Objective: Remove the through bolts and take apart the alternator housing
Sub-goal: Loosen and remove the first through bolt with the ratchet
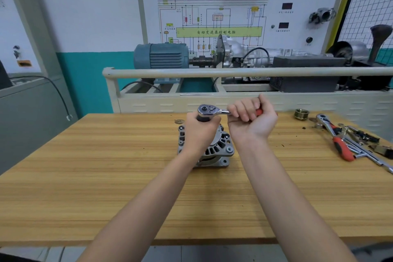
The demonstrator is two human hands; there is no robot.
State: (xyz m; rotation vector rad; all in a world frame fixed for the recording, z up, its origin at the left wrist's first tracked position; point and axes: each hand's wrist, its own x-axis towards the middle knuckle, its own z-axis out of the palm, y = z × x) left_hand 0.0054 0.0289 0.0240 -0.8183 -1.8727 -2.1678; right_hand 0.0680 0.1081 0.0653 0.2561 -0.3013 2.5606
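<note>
A: Where's the alternator [214, 149]?
B: Mid-desk [106, 176], under my hands. Left grip [200, 132] is wrapped round the socket, right grip [253, 116] curled on the ratchet [209, 111] handle.

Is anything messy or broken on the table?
Nothing looks broken. The alternator sits upright while both hands work a ratchet above it. The only untidy spot is the right end of the table: spare tools, a pulley and small dark crumbs lie scattered there.
</note>
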